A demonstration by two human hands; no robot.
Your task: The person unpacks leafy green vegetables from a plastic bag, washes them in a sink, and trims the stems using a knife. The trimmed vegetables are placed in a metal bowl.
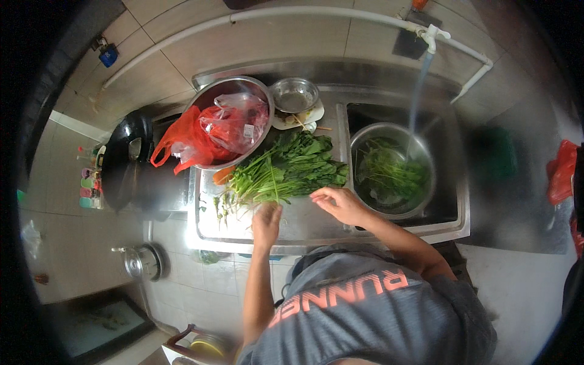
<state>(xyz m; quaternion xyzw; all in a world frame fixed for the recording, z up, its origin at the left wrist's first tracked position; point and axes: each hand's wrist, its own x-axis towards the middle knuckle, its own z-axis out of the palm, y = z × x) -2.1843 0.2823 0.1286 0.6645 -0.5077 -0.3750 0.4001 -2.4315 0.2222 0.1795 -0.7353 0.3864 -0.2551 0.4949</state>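
Observation:
A heap of leafy greens (292,169) lies on the steel drainboard, stems toward the left and leaves toward the right. My left hand (266,224) is at the near side of the stems, its fingers closed at the lower end of one upright stalk. My right hand (338,205) hovers by the leaf tips with fingers apart and nothing visible in it. Several trimmed root ends (222,213) are scattered to the left. In the sink basin, a steel bowl (432,171) holds more greens (392,166) in water.
Behind the heap stand a large steel basin (270,116) with red and clear plastic bags (228,125), a small metal bowl (295,95) and a white plate (319,112) with chopsticks (299,121). A hose (420,86) hangs from the tap (431,36) into the sink bowl. A wok (123,169) sits left.

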